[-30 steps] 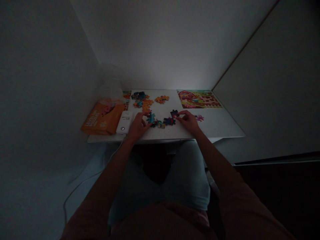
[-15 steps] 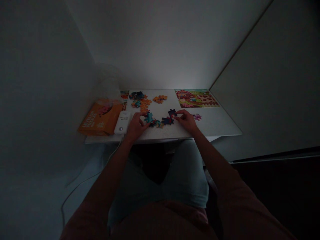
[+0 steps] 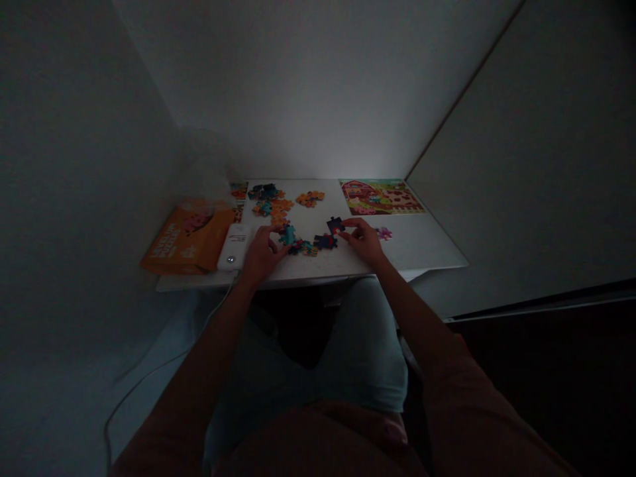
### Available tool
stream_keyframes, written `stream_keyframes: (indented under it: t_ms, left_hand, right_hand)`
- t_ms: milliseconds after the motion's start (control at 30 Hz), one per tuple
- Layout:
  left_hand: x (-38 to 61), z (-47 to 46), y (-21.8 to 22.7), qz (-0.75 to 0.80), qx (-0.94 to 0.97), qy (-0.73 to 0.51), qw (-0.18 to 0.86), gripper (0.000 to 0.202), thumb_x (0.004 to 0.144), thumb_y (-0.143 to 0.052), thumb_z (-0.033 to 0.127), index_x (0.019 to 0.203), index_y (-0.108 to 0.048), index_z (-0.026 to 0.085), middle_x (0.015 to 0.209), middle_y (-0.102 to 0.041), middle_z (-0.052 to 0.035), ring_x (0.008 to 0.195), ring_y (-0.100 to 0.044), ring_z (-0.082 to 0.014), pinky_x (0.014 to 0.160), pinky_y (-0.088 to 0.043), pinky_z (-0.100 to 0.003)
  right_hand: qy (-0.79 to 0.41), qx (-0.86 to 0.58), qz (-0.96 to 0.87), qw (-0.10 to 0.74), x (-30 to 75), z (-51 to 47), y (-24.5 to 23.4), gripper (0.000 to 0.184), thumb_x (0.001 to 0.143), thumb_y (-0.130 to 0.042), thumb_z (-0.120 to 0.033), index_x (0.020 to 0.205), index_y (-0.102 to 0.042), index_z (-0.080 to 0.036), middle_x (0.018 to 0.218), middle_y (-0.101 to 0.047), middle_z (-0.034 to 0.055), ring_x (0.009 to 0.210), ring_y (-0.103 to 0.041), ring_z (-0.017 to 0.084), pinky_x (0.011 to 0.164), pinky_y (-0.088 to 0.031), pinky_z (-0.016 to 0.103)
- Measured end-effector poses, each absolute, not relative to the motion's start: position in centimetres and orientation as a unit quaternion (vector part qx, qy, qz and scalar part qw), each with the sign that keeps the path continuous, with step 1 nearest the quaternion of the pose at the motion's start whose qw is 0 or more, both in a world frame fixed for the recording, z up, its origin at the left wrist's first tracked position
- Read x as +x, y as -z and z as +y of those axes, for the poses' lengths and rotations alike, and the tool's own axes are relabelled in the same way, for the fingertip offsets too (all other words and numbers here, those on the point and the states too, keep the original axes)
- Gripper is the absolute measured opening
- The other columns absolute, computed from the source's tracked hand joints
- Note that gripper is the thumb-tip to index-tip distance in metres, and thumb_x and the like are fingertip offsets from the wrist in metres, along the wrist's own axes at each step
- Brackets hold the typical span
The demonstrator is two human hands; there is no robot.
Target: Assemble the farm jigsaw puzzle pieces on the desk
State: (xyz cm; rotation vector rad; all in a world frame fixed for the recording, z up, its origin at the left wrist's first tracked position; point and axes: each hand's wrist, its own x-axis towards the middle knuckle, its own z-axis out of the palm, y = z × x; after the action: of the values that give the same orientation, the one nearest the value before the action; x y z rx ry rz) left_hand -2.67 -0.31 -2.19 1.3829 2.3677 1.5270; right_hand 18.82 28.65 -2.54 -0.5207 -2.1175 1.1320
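We show the right hand (image 3: 364, 242) grasping a navy jigsaw piece (image 3: 335, 226) and the left hand (image 3: 262, 255), fingers released, beside a teal piece (image 3: 287, 234).

L hand (image 3: 263, 255) splayed, R hand (image 3: 365, 242) curled, both arms reaching fwd.

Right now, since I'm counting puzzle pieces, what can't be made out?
Head view, dim throughout:
Whatever lies beneath the left hand: hidden by that hand.
The dark piece by the right hand: its picture too dark and small.
The orange box lettering: too dim to read.
The white device label: too small to read.
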Motion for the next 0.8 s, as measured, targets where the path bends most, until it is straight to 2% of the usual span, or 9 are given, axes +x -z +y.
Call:
stream_keyframes:
  t_ms: [133,200,333,467,600,733,800]
  left_hand:
    - [-2.8,-0.1,2.3,0.752,0.438,-0.492,-0.009,0.054,0.090,-0.092,0.023,0.138,-0.067,0.022,0.140,-0.073,-0.0077,0.071,-0.063,-0.0103,0.085,-0.061,-0.035]
    - [-2.8,0.0,2.4,0.753,0.436,-0.493,-0.016,0.054,0.090,-0.093,0.023,0.138,-0.067,0.022,0.137,-0.074,-0.0071,0.070,-0.062,-0.0102,0.084,-0.061,-0.034]
    - [-2.6,-0.1,2.2,0.751,0.441,-0.491,-0.019,0.051,0.091,-0.092,0.023,0.136,-0.068,0.023,0.138,-0.075,-0.0068,0.068,-0.062,-0.0095,0.082,-0.061,-0.033]
    - [-2.5,-0.4,1.9,0.740,0.463,-0.487,-0.005,0.042,0.095,-0.089,0.025,0.133,-0.071,0.024,0.141,-0.074,-0.0081,0.069,-0.063,-0.0092,0.082,-0.061,-0.033]
    - [-2.4,-0.5,1.7,0.737,0.472,-0.484,0.014,0.039,0.097,-0.088,0.031,0.132,-0.073,0.023,0.142,-0.074,-0.0101,0.068,-0.064,-0.0090,0.079,-0.062,-0.033]
    - [-2.2,-0.5,1.6,0.718,0.502,-0.480,0.044,0.039,0.098,-0.086,0.033,0.135,-0.075,0.025,0.144,-0.074,-0.0088,0.069,-0.064,-0.0089,0.070,-0.059,-0.029]
    - [-2.2,-0.5,1.6,0.706,0.516,-0.482,0.052,0.036,0.099,-0.084,0.035,0.132,-0.077,0.026,0.143,-0.074,-0.0080,0.069,-0.063,-0.0088,0.067,-0.058,-0.028]
  right_hand:
    - [-0.408,-0.185,-0.827,0.339,18.9,28.0,2.4,0.049,0.091,-0.086,-0.071,0.114,-0.084,-0.028,0.082,-0.078,0.0028,0.062,-0.062,0.020,0.064,-0.051,0.037]
    - [-0.396,-0.174,-0.843,0.319,18.6,27.3,2.3,0.044,0.094,-0.085,-0.067,0.115,-0.084,-0.028,0.081,-0.078,0.0022,0.066,-0.065,0.022,0.067,-0.053,0.037]
    - [-0.328,-0.152,-0.899,0.247,17.6,26.3,2.4,0.038,0.090,-0.094,-0.058,0.111,-0.081,-0.030,0.092,-0.082,0.0028,0.071,-0.069,0.023,0.075,-0.055,0.040]
    - [-0.284,-0.157,-0.903,0.282,17.0,26.1,2.6,0.030,0.103,-0.082,-0.056,0.111,-0.078,-0.027,0.107,-0.080,0.0079,0.077,-0.068,0.024,0.080,-0.057,0.042]
    - [-0.278,-0.092,-0.920,0.262,15.9,25.6,2.3,0.040,0.103,-0.082,-0.056,0.129,-0.076,-0.026,0.124,-0.079,0.0124,0.094,-0.072,0.029,0.091,-0.059,0.046]
    - [-0.249,0.006,-0.941,0.228,14.0,24.1,1.1,0.065,0.102,-0.086,-0.052,0.158,-0.066,-0.025,0.152,-0.074,0.0168,0.130,-0.072,0.037,0.112,-0.054,0.053]
    - [-0.228,0.043,-0.951,0.203,13.1,23.2,0.3,0.062,0.104,-0.085,-0.048,0.158,-0.067,-0.025,0.157,-0.073,0.0159,0.140,-0.069,0.038,0.117,-0.049,0.054]
